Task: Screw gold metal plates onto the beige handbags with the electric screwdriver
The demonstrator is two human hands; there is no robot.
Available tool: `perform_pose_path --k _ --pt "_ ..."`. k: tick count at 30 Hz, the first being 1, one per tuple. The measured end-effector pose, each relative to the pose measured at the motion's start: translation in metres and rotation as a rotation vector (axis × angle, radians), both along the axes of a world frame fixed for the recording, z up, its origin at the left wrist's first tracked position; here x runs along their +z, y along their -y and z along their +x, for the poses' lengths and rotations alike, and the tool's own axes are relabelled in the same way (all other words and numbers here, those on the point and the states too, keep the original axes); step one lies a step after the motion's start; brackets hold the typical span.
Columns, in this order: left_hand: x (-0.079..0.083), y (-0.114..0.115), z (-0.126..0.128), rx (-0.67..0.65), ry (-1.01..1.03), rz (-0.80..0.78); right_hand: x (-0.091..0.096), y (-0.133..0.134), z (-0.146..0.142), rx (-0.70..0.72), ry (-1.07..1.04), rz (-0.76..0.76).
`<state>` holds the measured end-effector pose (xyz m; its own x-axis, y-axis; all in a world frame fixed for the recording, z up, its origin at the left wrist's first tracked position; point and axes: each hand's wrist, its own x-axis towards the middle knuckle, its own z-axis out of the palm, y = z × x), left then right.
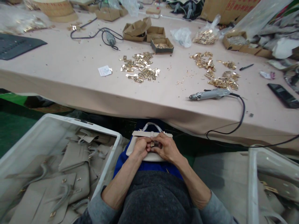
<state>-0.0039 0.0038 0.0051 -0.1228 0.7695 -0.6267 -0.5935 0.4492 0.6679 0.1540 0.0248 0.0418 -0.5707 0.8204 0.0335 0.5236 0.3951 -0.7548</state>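
A beige handbag (137,134) with a wrapped top handle lies across my lap, below the table edge. Both hands meet at the middle of its front, around a small gold metal clasp (152,144). My left hand (141,147) has its fingers pinched together at the clasp's left side. From the right, my right hand (166,146) curls its thumb and fingers about the clasp and the flap there. The fingertips partly cover the clasp, so exactly which piece each hand grips is hard to make out.
On the table, an electric screwdriver (210,94) trails a cable over the edge. Gold metal plates (141,68) and gold fittings (223,80) lie in piles near small cardboard boxes (162,46). A phone (283,95) rests at right. Crates (116,137) of beige bags flank me.
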Motion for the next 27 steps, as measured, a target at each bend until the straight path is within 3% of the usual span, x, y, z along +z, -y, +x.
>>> perform_pose_path --k 3,7,9,13,15,21,27 --pt "0.003 -0.002 0.001 0.009 0.019 -0.022 0.0 -0.003 -0.003 0.113 -0.035 0.126" --pt "0.007 0.001 0.007 0.018 -0.042 -0.025 0.001 -0.018 -0.01 -0.001 -0.173 0.039" --pt "0.009 0.006 0.01 0.05 -0.239 0.004 0.003 -0.03 -0.01 -0.083 -0.209 -0.084" --pt "0.017 0.016 0.01 0.11 -0.844 0.19 0.004 -0.051 -0.007 -0.154 -0.192 -0.372" --pt "0.021 0.017 0.008 0.098 -0.936 0.284 0.002 -0.057 -0.006 -0.166 -0.198 -0.474" --pt "0.016 0.002 0.008 -0.213 -0.536 0.342 -0.015 -0.061 -0.005 -0.178 -0.301 -0.608" --pt "0.009 -0.002 0.006 -0.12 -0.366 0.188 -0.031 -0.057 -0.013 -0.192 -0.381 -0.76"
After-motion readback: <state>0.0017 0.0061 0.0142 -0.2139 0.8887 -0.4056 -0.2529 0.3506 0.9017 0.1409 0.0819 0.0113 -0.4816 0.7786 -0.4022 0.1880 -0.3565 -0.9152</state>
